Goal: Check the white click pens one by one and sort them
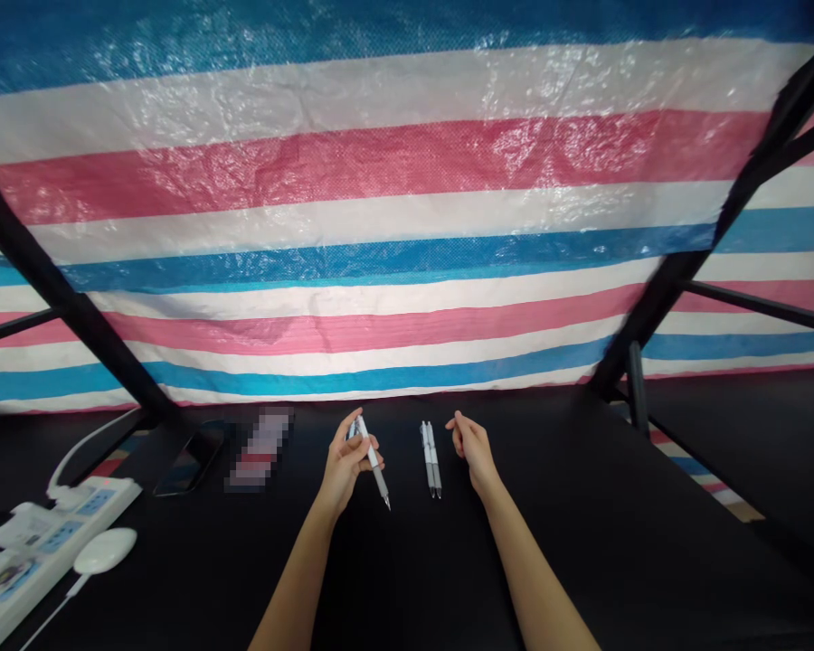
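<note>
My left hand [345,466] is closed round a white pen [371,452] with a grey grip. The pen slants, its metal tip pointing down and towards me, above the black table. Two similar pens, a left one [426,459] and a right one [433,459], lie side by side between my hands, tips towards me. Just right of them is my right hand [473,450], its fingers loosely bent and partly apart, with nothing seen in them. It does not touch the pens.
On the black table [407,579], a dark phone [191,459] and a blurred-out pinkish item [261,449] lie to the left. A white power strip [61,533] with plugs and a white round charger [105,550] sit nearer. Black frame bars [657,298] and a striped sheet [380,208] stand behind.
</note>
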`<control>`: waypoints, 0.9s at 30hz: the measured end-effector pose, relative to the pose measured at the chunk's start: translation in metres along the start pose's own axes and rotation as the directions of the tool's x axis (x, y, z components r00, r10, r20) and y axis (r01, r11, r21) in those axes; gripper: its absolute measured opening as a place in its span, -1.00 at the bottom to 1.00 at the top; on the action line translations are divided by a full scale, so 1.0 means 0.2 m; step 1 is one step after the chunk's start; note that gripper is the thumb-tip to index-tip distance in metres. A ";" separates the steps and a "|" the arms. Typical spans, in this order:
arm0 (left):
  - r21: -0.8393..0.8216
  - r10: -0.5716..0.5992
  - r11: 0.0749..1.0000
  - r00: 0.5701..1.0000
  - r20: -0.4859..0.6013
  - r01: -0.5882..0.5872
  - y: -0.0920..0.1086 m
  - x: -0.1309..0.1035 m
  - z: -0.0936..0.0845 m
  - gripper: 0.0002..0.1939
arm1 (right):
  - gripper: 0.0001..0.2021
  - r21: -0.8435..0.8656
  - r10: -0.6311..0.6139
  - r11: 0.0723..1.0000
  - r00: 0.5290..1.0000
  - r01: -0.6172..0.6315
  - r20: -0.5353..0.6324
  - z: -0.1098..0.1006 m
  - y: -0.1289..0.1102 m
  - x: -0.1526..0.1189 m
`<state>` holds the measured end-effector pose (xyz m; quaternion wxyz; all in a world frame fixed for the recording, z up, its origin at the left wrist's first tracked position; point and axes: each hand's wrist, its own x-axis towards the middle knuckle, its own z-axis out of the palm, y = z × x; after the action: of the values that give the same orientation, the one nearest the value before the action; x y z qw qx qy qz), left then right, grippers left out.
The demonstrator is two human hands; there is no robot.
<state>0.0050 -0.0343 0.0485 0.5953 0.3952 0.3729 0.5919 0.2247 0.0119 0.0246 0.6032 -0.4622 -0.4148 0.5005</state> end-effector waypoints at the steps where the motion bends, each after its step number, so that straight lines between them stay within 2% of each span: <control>1: 0.007 -0.002 1.000 1.000 0.007 0.002 0.00 0.00 0.00 -0.23 | -0.53 0.001 0.000 1.000 1.000 0.000 -0.001 0.00 0.00 0.00; 10: 0.054 -0.013 0.998 0.998 0.055 0.010 0.01 -0.01 0.01 -0.26 | -0.54 0.014 0.005 1.000 1.000 -0.005 -0.003 -0.01 0.00 0.00; 13: 0.063 0.002 0.998 1.000 -0.002 -0.002 0.01 -0.01 0.01 -0.17 | -0.54 0.014 0.008 1.000 1.000 -0.008 -0.007 -0.01 0.01 0.00; 16: 0.110 0.041 0.993 0.994 -0.100 -0.030 0.00 0.01 0.00 -0.03 | -0.53 0.011 0.007 1.000 1.000 -0.007 -0.008 -0.01 0.01 0.00; 18: 0.165 0.076 0.985 0.982 -0.171 -0.047 -0.01 0.02 -0.02 0.00 | -0.52 0.002 0.012 1.000 1.000 -0.012 -0.012 0.00 0.01 0.00; 20: 0.233 0.134 0.970 0.958 -0.253 -0.074 -0.03 0.04 -0.06 -0.08 | -0.51 -0.011 0.008 1.000 1.000 -0.008 -0.017 0.00 0.01 0.00; 23: 0.377 0.279 0.916 0.891 -0.358 -0.136 -0.05 0.07 -0.13 -0.36 | -0.50 -0.049 -0.008 0.999 1.000 0.007 -0.015 0.00 0.01 0.00; 25: 0.550 0.350 0.829 0.861 -0.368 -0.101 -0.05 0.08 -0.18 -0.52 | -0.49 -0.093 -0.021 0.995 1.000 0.021 -0.002 0.00 0.01 0.01; 27: 0.734 0.376 0.679 0.858 -0.350 0.002 -0.05 0.08 -0.21 -0.60 | -0.50 -0.157 -0.046 0.986 0.999 0.048 0.014 0.00 0.02 0.00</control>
<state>-0.0277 -0.0160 0.0220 0.2189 0.4738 0.6617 0.5383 0.2246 0.0130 0.0208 0.5744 -0.4958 -0.4668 0.4542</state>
